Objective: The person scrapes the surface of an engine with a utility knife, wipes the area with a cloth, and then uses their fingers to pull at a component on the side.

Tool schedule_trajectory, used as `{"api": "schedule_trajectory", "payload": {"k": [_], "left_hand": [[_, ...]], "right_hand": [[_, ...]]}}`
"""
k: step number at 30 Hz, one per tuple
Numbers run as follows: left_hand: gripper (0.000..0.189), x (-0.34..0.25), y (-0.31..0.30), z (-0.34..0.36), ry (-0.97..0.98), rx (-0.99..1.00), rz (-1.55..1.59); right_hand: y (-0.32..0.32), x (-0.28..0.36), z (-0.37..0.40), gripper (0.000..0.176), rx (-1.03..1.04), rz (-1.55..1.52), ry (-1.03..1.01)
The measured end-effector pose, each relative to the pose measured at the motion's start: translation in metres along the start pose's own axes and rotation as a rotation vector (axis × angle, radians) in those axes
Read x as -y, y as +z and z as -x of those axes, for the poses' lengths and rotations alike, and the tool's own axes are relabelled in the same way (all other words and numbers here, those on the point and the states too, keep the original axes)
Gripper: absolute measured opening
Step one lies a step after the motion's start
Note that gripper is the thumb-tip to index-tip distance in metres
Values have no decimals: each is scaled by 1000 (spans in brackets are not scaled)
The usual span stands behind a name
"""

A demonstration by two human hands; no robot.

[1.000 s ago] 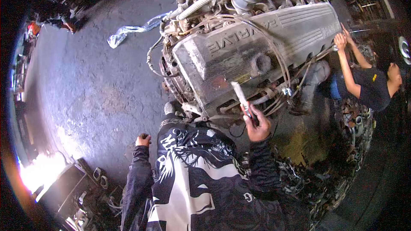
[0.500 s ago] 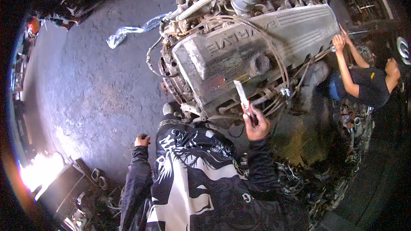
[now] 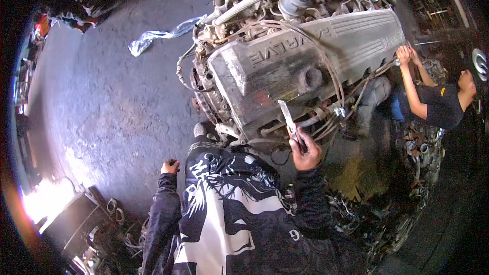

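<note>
My right hand (image 3: 307, 152) is closed around the handle of a utility knife (image 3: 289, 120), whose long pale blade is out and points up and away from me. Behind the blade lies the dirty grey valve cover (image 3: 285, 61) of a large engine, with a round cap (image 3: 311, 77) near its front side; I see a gap in the picture but cannot judge the distance. My left hand (image 3: 170, 166) hangs at my left side with curled fingers, over the floor. What it may hold is hidden.
A co-worker (image 3: 438, 99) at the right has both hands at the engine's far end. Cables and hoses (image 3: 331, 112) run along the engine's near side. Clear plastic wrap (image 3: 153, 38) lies on the dark floor (image 3: 112, 97). Metal parts pile up at the lower right (image 3: 377, 219).
The view has shifted slightly. The knife blade has tilted and dropped a little in my right hand's grip. The co-worker's hands have moved closer together.
</note>
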State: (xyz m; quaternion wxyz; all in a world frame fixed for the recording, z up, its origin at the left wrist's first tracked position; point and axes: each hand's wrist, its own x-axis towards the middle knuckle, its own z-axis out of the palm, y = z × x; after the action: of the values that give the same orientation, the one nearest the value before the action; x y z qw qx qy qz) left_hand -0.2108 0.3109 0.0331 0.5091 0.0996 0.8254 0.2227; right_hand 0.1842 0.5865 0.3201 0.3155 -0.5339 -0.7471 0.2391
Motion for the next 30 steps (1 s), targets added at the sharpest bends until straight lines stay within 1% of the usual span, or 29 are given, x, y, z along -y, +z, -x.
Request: {"api": "schedule_trajectory", "payload": {"k": [2,4,6,7,8,9,12,14,16,18,20,21,22,24,25,27,28,30], "left_hand": [[24,4,-1,-3,1,-18,-46],[24,-1,0,-8,16,-27,-96],[19,-7,-2,-9,63,26,-140],[19,-9,-1,-8,62,25,-138],[21,-10,1,-8,41,-18,-104],[23,-20,0,-2,20,-60,-72],[22,-18,-1,-8,63,-32,-114],[23,-14,1,-14,53,-23,-103],[23,-13,1,-18,42,-16,-89],[24,-26,2,-5,47,-5,-32],[25,-25,2,1,63,-18,-73],[26,-26,1,1,87,-30,-111],[26,-19,2,-5,89,-29,-113],[27,4,6,-24,9,-8,-97],[22,2,5,-19,23,23,-104],[22,-2,5,-17,22,17,-106],[22,-3,5,-14,19,9,-106],[22,-6,2,-11,34,10,-110]], "right_hand": [[-4,7,-2,33,-2,46,-30],[-7,3,-4,34,1,17,-17],[-8,2,-5,34,9,-15,-12],[-7,3,-5,35,9,-6,31],[-6,4,-4,35,11,4,73],[-6,10,-4,35,31,9,56],[-5,3,1,34,83,3,23],[-5,1,0,33,63,-5,2],[-1,0,-3,32,-40,-39,7],[-1,4,-4,32,-19,-8,22],[1,9,-2,33,19,55,-43],[0,16,-2,32,25,43,8],[-1,15,-2,32,23,44,9],[-2,9,-2,32,25,31,-44],[-2,8,-2,32,23,32,-44],[-1,8,-5,32,2,-2,75],[0,9,-5,32,5,-3,73],[1,16,-5,32,32,70,-69]]}}
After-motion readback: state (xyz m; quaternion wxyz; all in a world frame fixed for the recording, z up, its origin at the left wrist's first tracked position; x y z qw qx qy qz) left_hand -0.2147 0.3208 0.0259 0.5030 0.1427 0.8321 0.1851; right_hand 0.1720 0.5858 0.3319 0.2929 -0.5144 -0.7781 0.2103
